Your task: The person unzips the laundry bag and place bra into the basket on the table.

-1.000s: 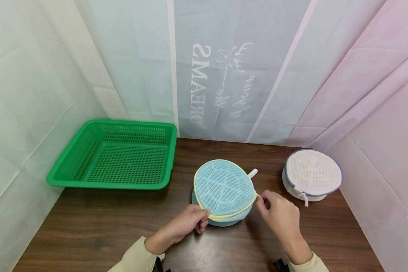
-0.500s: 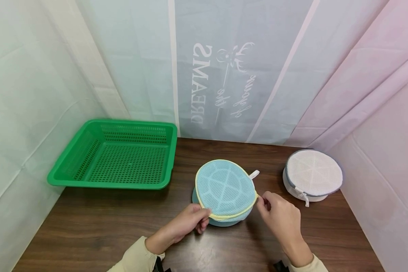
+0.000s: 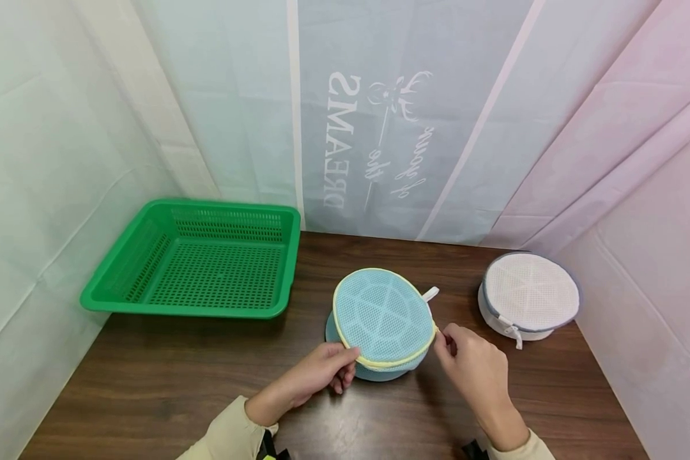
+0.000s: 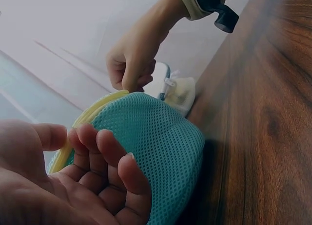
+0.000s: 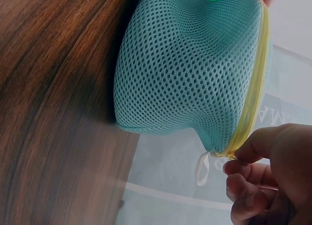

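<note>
A round light-blue mesh laundry bag (image 3: 382,313) with a yellow zipper (image 5: 254,93) round its top stands on the table at centre. My left hand (image 3: 324,367) pinches the bag's yellow edge at the front left between thumb and fingers. At the bag's right side, my right hand (image 3: 476,364) pinches the end of the zipper with thumb and forefinger. Beside those fingertips, a white loop (image 5: 203,169) hangs from the bag in the right wrist view. The zipper runs along the front between both hands, and the mesh side bulges and creases below it.
A green plastic basket (image 3: 292,268) with slotted walls stands at the back left. To the right sits a white round mesh bag (image 3: 531,291) with grey-blue trim. Fabric curtains (image 3: 253,115) enclose the brown wooden table (image 3: 178,390) at the back and sides.
The blue bag's top has shifted slightly right, and my left fingers at its edge have moved a little right and up. My right hand stays nearly still at the zipper.
</note>
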`<action>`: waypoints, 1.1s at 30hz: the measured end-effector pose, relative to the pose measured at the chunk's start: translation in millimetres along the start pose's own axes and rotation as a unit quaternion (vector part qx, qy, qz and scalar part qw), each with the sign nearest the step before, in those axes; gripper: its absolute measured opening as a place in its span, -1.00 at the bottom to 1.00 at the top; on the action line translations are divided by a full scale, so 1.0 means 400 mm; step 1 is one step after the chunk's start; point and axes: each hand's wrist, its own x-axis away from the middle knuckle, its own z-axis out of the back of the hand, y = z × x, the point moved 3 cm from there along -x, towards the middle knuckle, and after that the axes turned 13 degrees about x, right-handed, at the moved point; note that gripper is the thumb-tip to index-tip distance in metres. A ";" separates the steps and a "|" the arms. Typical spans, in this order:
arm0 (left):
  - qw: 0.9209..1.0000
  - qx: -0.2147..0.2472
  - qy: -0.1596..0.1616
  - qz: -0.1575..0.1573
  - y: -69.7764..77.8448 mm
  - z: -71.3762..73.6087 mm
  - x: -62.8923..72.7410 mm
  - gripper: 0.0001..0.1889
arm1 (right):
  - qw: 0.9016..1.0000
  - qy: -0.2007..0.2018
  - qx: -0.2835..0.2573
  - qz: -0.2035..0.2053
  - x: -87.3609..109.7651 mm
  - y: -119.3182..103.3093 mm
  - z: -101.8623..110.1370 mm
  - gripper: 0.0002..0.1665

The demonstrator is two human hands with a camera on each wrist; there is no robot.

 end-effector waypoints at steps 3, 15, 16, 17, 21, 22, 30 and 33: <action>1.000 0.000 0.002 -0.001 0.000 0.004 0.002 -0.61 | 1.000 -0.006 -0.001 -0.003 0.004 -0.001 -0.003 -0.62; 1.000 0.010 0.018 -0.016 0.011 0.028 0.010 -0.56 | 1.000 -0.010 0.002 -0.011 0.008 0.002 -0.001 -0.63; 1.000 0.012 0.021 -0.016 0.011 0.032 0.011 -0.57 | 1.000 -0.010 0.001 -0.012 0.007 0.003 0.000 -0.64; 0.999 0.015 0.024 -0.015 0.011 0.036 0.011 -0.57 | 1.000 -0.009 0.001 -0.013 0.007 0.004 0.000 -0.65; 0.999 0.022 0.035 -0.016 0.011 0.051 0.011 -0.59 | 1.000 -0.011 0.001 -0.017 0.005 0.008 0.004 -0.69; 0.999 0.022 0.038 -0.018 0.012 0.055 0.012 -0.60 | 1.000 -0.010 0.000 -0.018 0.005 0.010 0.005 -0.70; 0.997 0.021 0.062 -0.035 0.024 0.077 0.012 -0.58 | 1.000 0.008 -0.004 -0.016 -0.001 0.012 0.016 -0.61; 0.996 0.025 0.074 -0.038 0.028 0.081 0.010 -0.60 | 1.000 0.018 -0.008 -0.012 -0.004 0.007 0.020 -0.60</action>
